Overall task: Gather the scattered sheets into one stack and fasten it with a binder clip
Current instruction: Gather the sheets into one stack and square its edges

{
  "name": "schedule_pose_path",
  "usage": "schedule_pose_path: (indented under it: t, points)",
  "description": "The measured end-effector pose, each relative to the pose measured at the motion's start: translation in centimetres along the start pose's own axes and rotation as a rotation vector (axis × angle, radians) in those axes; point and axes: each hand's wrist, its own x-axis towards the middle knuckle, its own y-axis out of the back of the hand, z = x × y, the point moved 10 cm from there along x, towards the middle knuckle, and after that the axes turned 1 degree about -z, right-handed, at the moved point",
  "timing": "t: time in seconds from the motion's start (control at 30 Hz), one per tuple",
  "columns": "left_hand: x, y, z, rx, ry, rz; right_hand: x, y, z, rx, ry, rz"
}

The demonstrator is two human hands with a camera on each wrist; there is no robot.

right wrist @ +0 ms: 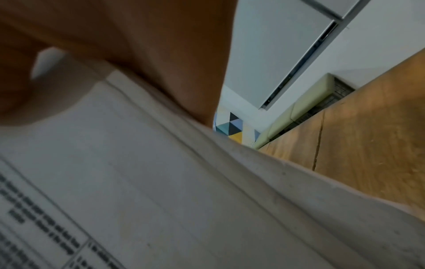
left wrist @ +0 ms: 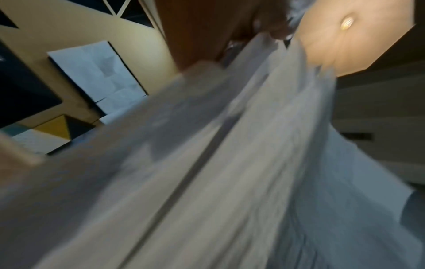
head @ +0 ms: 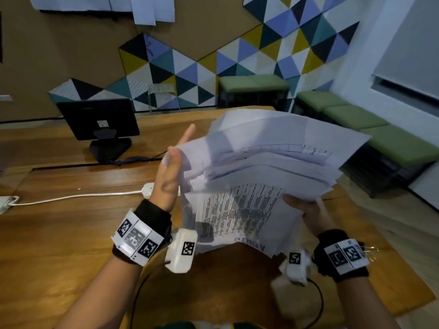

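Note:
A thick, uneven stack of white printed sheets [head: 261, 176] is held in the air above the wooden table [head: 59, 233], its edges fanned and misaligned. My right hand [head: 306, 210] grips the stack's near right edge, thumb on top and fingers hidden beneath. My left hand [head: 169, 172] stands upright with straight fingers, its palm against the stack's left edge. In the left wrist view the blurred sheets [left wrist: 230, 163] fill the frame. The right wrist view shows the sheets [right wrist: 161, 172] under my thumb [right wrist: 52, 91]. No binder clip shows clearly.
A black monitor [head: 99, 119] stands at the back left of the table. A white power strip [head: 148, 188] with its cable lies left of my left hand. Green benches [head: 356, 115] line the right wall. Something small and shiny [head: 370, 254] lies by my right wrist.

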Motion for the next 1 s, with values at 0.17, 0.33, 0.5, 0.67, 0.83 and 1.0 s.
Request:
schedule_pose_path:
  t: [0.17, 0.33, 0.5, 0.67, 0.83, 1.0]
  points:
    - [1.0, -3.8, 1.6, 0.234, 0.016, -0.175, 0.3, -1.2, 0.3, 0.015, -0.008, -0.070]
    - [0.9, 0.4, 1.1, 0.318, -0.092, -0.010, 0.8, 0.1, 0.5, 0.077, 0.032, 0.031]
    - [-2.8, 1.2, -3.9, 0.412, 0.144, -0.256, 1.2, 0.1, 0.8, 0.077, 0.031, 0.072]
    - [-4.2, 1.3, -9.6, 0.458, 0.358, -0.283, 1.3, -1.4, 1.1, 0.029, 0.007, -0.040]
    - [-1.2, 0.0, -6.1, 0.290, 0.151, 0.050, 0.9, 0.4, 0.4, -0.018, 0.072, 0.156]
    - [-1.3, -0.6, -3.6, 0.210, 0.041, 0.134, -0.2, 0.9, -1.8, -0.046, 0.147, 0.174]
